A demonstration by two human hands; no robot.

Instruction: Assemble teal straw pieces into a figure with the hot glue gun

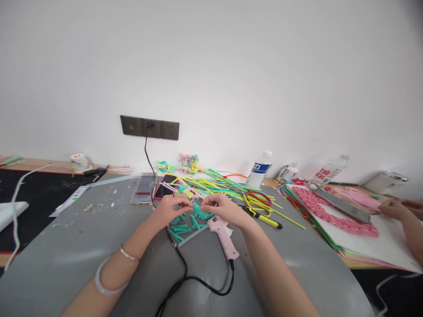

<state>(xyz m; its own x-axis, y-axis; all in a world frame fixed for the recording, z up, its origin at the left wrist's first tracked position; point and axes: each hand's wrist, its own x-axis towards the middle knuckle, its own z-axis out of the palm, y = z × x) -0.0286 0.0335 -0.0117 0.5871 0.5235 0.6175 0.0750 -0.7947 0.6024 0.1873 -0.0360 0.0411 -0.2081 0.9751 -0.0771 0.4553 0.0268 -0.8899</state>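
Note:
My left hand and my right hand meet over the middle of the table, fingertips pinched. Between them is a short teal pipe cleaner piece, with each hand closed at one end of it. More cut teal pipe cleaner pieces lie loose just below my fingers. A pink hot glue gun rests under my right wrist, a translucent glue stick reaching out to its left. Its black cord curls toward me.
Long yellow and teal pipe cleaners, scissors and a yellow cutter lie beyond my hands. A bottle stands by the wall, near small pipe cleaner figures. Phones lie left. Another person's hands are far right.

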